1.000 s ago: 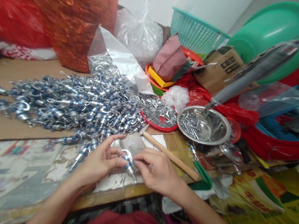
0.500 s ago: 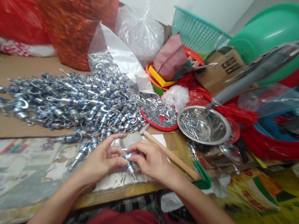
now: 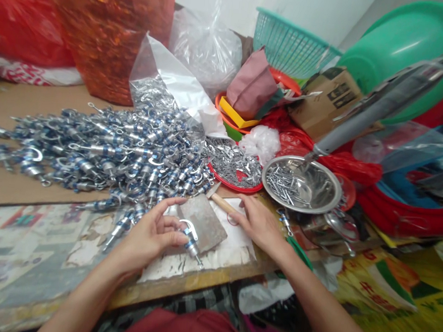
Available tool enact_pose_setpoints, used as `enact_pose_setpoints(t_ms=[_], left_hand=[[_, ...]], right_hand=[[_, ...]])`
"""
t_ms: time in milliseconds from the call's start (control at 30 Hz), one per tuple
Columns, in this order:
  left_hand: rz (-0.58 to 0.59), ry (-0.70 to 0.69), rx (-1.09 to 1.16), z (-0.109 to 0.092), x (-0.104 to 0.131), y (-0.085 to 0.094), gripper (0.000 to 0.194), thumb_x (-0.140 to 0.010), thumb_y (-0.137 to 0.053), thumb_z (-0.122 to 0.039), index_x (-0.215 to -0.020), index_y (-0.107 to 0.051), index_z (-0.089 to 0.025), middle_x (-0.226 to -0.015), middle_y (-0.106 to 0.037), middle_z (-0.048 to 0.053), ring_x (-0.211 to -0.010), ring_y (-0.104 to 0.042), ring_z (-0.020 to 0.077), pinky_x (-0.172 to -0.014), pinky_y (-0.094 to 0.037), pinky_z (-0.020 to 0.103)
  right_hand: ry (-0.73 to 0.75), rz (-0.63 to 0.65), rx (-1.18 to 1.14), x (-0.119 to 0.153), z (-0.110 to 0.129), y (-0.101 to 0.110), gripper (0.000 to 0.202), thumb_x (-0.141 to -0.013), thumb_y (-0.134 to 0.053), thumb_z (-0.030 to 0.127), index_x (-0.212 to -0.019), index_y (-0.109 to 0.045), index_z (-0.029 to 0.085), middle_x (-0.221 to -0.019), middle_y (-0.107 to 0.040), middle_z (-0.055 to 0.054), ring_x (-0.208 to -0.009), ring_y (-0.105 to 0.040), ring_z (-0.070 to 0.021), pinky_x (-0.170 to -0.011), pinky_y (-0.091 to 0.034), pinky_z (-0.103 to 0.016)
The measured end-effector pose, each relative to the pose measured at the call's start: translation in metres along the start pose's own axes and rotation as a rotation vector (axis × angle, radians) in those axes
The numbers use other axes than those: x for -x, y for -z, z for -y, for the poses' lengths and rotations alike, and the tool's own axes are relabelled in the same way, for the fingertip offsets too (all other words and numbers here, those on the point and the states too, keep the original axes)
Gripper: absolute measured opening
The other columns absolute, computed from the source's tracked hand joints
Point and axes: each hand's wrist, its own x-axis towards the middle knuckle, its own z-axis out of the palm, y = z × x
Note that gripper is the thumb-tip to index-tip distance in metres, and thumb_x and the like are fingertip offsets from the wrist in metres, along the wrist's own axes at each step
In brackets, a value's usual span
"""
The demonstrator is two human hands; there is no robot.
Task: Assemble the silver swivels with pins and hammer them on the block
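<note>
Steadying the hooked fitting (image 3: 192,246) at the near-left edge of the grey block (image 3: 210,225), your left hand (image 3: 159,236) is clamping its grip on it. Your right hand (image 3: 260,223) is covering the hammer (image 3: 222,203), its grip's closure impossible to tell; you are apparently taking up that tool, which is calling for a firm hold.

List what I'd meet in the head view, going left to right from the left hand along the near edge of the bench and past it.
Left hand → hooked piece in its fingertips → right hand → yellow printed bag.
</note>
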Motion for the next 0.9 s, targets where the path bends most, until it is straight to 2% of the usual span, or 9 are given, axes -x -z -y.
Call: enact_pose_setpoints(t_ms=[67,100,233,333,433,533,633,800,900], left_hand=[[-0.005,-0.005,-0.004,0.000,0.000,0.000,0.066,-0.058,-0.068,-0.008,-0.116,-0.039,-0.023,-0.069,-0.061,-0.004,-0.064,-0.062,0.0154,-0.063,-0.050,0.031],[-0.004,-0.002,-0.001,0.000,0.000,0.000,0.066,-0.059,-0.068,-0.008,-0.116,-0.039,-0.023,-0.070,-0.061,-0.004,-0.064,-0.061,0.0153,-0.063,-0.050,0.032],[0.010,0.004,0.019,0.000,0.002,0.000,0.067,-0.059,-0.068,-0.008,-0.117,-0.038,-0.022,-0.069,-0.060,-0.004,-0.065,-0.061,0.0154,-0.064,-0.050,0.033],[0.005,-0.013,0.015,0.000,0.003,0.000,0.068,-0.059,-0.068,-0.007,-0.118,-0.038,-0.021,-0.068,-0.061,-0.004,-0.063,-0.061,0.0153,-0.064,-0.050,0.032],[-0.011,-0.024,0.005,0.000,0.002,-0.001,0.071,-0.057,-0.070,-0.008,-0.119,-0.037,-0.020,-0.067,-0.062,-0.003,-0.062,-0.062,0.0157,-0.062,-0.050,0.031],[-0.029,-0.025,-0.015,-0.001,0.001,-0.001,0.076,-0.054,-0.072,-0.009,-0.120,-0.036,-0.018,-0.066,-0.063,-0.002,-0.061,-0.061,0.0163,-0.060,-0.049,0.031],[-0.034,-0.034,-0.023,-0.002,0.000,-0.001,0.078,-0.053,-0.073,-0.010,-0.121,-0.036,-0.017,-0.065,-0.064,-0.002,-0.060,-0.061,0.0163,-0.060,-0.049,0.030],[-0.039,-0.030,-0.012,-0.001,0.001,0.000,0.083,-0.053,-0.074,-0.011,-0.126,-0.035,-0.018,-0.064,-0.065,-0.002,-0.058,-0.062,0.0168,-0.059,-0.050,0.031],[-0.080,-0.022,-0.149,0.002,0.003,0.002,0.054,-0.055,-0.074,-0.017,-0.106,-0.058,-0.017,-0.070,-0.068,0.002,-0.065,-0.063,0.0196,-0.067,-0.049,0.035]], right_hand=[[-0.033,0.151,0.065,0.004,-0.010,-0.001,0.018,-0.081,-0.054,0.028,-0.094,-0.061,0.017,-0.082,-0.061,-0.005,-0.077,-0.057,-0.0183,-0.065,-0.042,-0.028],[-0.037,0.170,0.055,0.006,-0.011,0.000,0.017,-0.083,-0.051,0.027,-0.091,-0.061,0.017,-0.081,-0.061,-0.004,-0.075,-0.057,-0.0176,-0.064,-0.042,-0.028],[0.048,-0.029,-0.065,0.023,0.007,0.019,0.018,-0.083,-0.050,0.021,-0.099,-0.057,0.017,-0.089,-0.061,-0.006,-0.080,-0.058,-0.0178,-0.068,-0.046,-0.029],[0.271,-0.187,-0.119,0.041,0.023,0.039,0.041,-0.083,-0.049,0.011,-0.122,-0.046,0.021,-0.107,-0.059,-0.007,-0.096,-0.057,-0.0187,-0.080,-0.047,-0.031],[0.422,-0.069,-0.054,0.058,0.029,0.043,0.056,-0.081,-0.044,0.003,-0.132,-0.035,0.025,-0.109,-0.060,-0.006,-0.096,-0.058,-0.0182,-0.078,-0.050,-0.030],[0.400,0.083,-0.004,0.067,0.027,0.036,0.056,-0.080,-0.040,0.003,-0.132,-0.036,0.024,-0.101,-0.063,-0.007,-0.089,-0.060,-0.0178,-0.071,-0.053,-0.030],[0.408,-0.034,-0.030,0.069,0.025,0.031,0.057,-0.081,-0.040,0.002,-0.132,-0.036,0.024,-0.104,-0.061,-0.008,-0.093,-0.059,-0.0183,-0.074,-0.052,-0.031],[0.321,0.027,-0.155,0.054,0.025,0.024,0.046,-0.083,-0.042,0.007,-0.126,-0.047,0.023,-0.100,-0.064,-0.007,-0.086,-0.061,-0.0162,-0.072,-0.052,-0.029],[0.124,-0.103,-0.298,0.032,0.013,0.012,0.036,-0.082,-0.050,0.016,-0.117,-0.055,0.021,-0.100,-0.065,-0.007,-0.088,-0.062,-0.0177,-0.074,-0.052,-0.031]])
